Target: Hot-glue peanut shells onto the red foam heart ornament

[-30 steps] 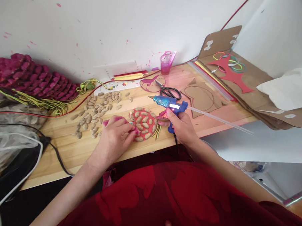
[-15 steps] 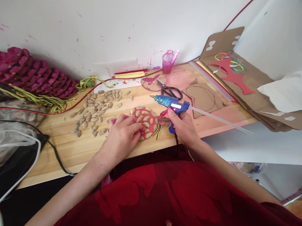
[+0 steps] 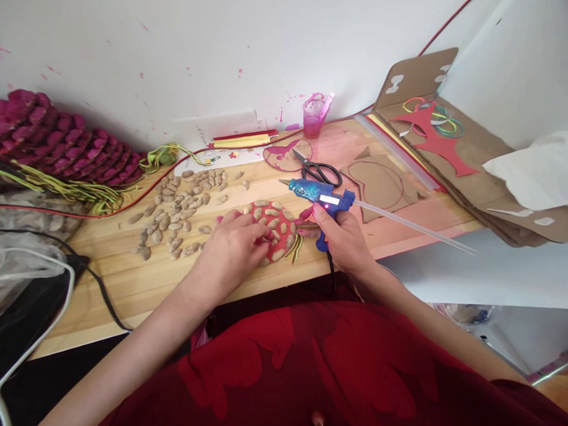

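Note:
A blue glue gun (image 3: 329,205) is gripped in my right hand (image 3: 351,241), its nozzle pointing left above the table. A clear glue stick (image 3: 415,226) juts out of its back. Below the nozzle lies a round red disc (image 3: 281,244) covered with peanuts, with yellow-green strings (image 3: 297,248) at its right edge. Fingertips of my right hand are close to that edge. My left hand (image 3: 233,248) rests over the disc's left side, thumb and fingers pinched together at its surface. What sits between them is hidden.
Loose peanuts (image 3: 180,208) are spread left of the disc. Black scissors (image 3: 321,172), a cardboard piece (image 3: 379,186) and a cup of pink liquid (image 3: 314,120) are behind. Stacked pink discs (image 3: 56,134) stand far left; folded cardboard (image 3: 484,152) lies right. A red cable (image 3: 138,200) crosses the table.
My left hand has shifted slightly up over the disc, its pinched fingers now nearer the disc's middle. My right hand holds the glue gun almost unchanged. The view has moved slightly.

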`<state>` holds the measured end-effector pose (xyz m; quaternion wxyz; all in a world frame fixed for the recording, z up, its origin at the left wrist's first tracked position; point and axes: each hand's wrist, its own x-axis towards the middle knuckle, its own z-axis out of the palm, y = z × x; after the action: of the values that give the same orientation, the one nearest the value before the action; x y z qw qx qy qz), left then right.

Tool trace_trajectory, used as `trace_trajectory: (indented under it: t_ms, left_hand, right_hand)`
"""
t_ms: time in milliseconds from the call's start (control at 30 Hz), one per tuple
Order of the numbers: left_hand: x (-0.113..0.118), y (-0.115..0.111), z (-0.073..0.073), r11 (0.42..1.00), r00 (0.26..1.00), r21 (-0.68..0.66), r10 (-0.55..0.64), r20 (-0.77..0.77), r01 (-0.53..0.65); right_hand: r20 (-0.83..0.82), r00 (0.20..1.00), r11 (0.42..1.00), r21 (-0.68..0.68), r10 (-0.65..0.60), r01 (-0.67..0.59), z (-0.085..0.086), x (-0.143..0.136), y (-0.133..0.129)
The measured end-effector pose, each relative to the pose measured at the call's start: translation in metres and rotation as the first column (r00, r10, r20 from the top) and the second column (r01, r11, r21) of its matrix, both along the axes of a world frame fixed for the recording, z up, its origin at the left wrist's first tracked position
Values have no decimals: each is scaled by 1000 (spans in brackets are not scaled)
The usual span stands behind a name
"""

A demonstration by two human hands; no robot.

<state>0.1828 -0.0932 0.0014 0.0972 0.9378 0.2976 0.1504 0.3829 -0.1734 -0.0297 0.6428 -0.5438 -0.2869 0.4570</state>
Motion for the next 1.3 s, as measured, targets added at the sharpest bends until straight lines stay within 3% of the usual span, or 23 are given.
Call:
trace_trajectory:
  t_ms: [200,400,533,700,867,1067,1200,1300]
  left_hand:
    - [-26,13,12,999,988,-48,-18,153,26]
    - [-26,19,10,984,988,99,-152,23,149]
    - [-27,20,10,967,973,112,-223,-60,228]
    - [-57,21,8,957,963,112,-260,-75,268]
    - [-88,15,0,973,969,45,-220,-109,226]
    - [-101,11,-4,991,990,19,-131,-50,132]
    - [-103,4,-7,999,997,15,42,69,-43]
    - [-103,-4,-10,989,987,-19,149,66,-148]
  right_hand:
    - [11,1000,1000,-12,2,-2,0,0,-1]
    - [24,1000,1000,10,13,-14,0,1,-1]
    - [34,999,1000,8,5,-5,-2,2,-1]
    - [35,999,1000,-6,5,-5,-5,3,-2]
    - [51,999,1000,9,-6,5,-3,3,-1]
    - [79,997,1000,4,-15,15,-3,2,-3]
    - [85,996,1000,6,-29,29,-4,2,-2]
    - [90,996,1000,13,-15,14,-8,4,-1]
